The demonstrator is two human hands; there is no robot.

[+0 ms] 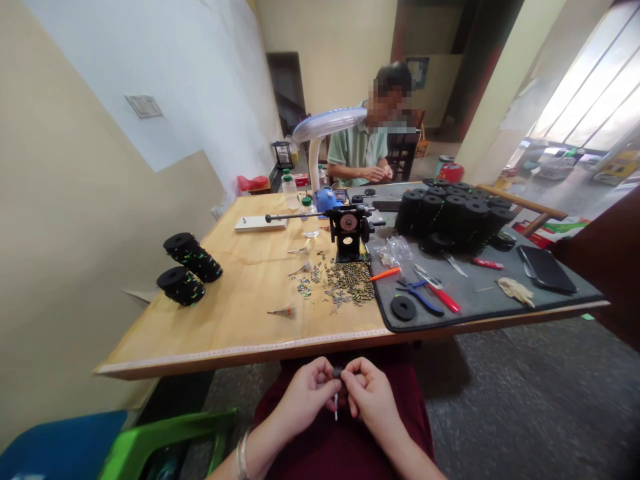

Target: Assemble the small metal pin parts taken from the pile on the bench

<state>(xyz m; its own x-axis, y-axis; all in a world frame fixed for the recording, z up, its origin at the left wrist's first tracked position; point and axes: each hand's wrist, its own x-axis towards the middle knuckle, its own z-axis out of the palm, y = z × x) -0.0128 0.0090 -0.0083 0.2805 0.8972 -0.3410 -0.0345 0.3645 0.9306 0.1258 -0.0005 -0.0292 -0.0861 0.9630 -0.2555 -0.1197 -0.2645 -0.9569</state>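
Over the lap, below the bench edge, left hand and right hand each keep a closed pinch grip on one small dark piece, its thin white stem hanging down between them, kept close for fine fingerwork. Farther off, loose small parts lie heaped before the black hand-crank tool within reach; a person sits at the far end.

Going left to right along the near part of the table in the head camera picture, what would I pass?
Two black spools → scattered small metal pieces → orange-handled tool → black disc → blue and red pliers → pale glove → black tray.

soft daylight from overexposed windows at right, wide-angle bending at edges, slight blur
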